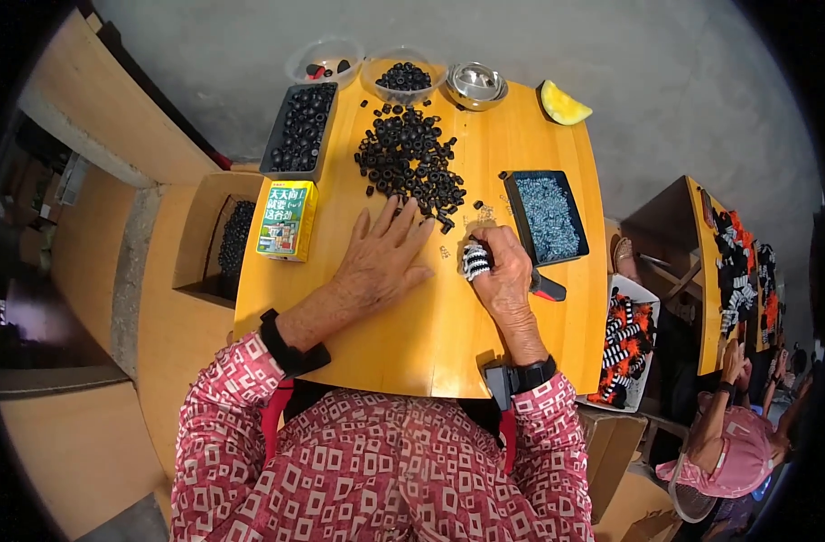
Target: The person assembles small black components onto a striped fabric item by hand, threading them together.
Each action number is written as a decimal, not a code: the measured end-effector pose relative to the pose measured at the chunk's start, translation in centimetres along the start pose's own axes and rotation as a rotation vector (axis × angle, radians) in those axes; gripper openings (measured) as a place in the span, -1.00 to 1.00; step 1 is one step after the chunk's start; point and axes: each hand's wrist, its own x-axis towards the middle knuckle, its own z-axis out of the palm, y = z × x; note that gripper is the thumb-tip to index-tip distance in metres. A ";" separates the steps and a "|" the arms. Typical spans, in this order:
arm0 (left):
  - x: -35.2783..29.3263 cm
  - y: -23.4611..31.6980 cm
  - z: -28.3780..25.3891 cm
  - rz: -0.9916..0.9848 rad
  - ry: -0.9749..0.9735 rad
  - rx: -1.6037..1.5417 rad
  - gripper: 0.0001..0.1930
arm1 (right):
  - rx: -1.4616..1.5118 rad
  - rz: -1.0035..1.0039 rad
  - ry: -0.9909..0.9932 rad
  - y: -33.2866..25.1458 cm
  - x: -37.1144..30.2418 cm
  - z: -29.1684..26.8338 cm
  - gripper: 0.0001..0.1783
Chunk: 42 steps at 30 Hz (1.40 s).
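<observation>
My left hand (381, 257) rests on the yellow wooden table (367, 348), fingers spread, its fingertips at the lower edge of a loose pile of small black ring-like pieces (405, 149). My right hand (504, 271) is closed around a small black-and-white striped knitted piece (475, 259), which pokes out beside the thumb. Close to that hand, a few tiny wire-like bits (486, 213) lie on the wood. A red-and-black handle (548, 287) sticks out on the far side of my right wrist. What its other end looks like is hidden.
A black box (586, 244) of small grey-blue pieces stands right. Behind are a dark tray (270, 149) of black balls, plastic bowls (441, 81), metal bowls (477, 83) and a yellow wedge (564, 103). A yellow carton (287, 221) stands left. A white bin (645, 361) holds striped pieces; another person (733, 443) works beyond.
</observation>
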 end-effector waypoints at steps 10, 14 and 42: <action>-0.8 -0.2 0.3 -0.093 -0.043 0.025 -0.22 | 0.021 0.026 -0.023 -0.3 -0.3 -0.2 -0.79; 0.1 -0.4 0.1 -0.100 -0.016 0.014 -0.24 | 0.019 0.012 -0.023 -0.3 0.0 -0.4 -0.79; -5.3 -0.3 -0.9 -0.058 -0.046 -0.150 -0.22 | 0.010 -0.071 -0.111 -1.7 -1.1 0.2 -0.64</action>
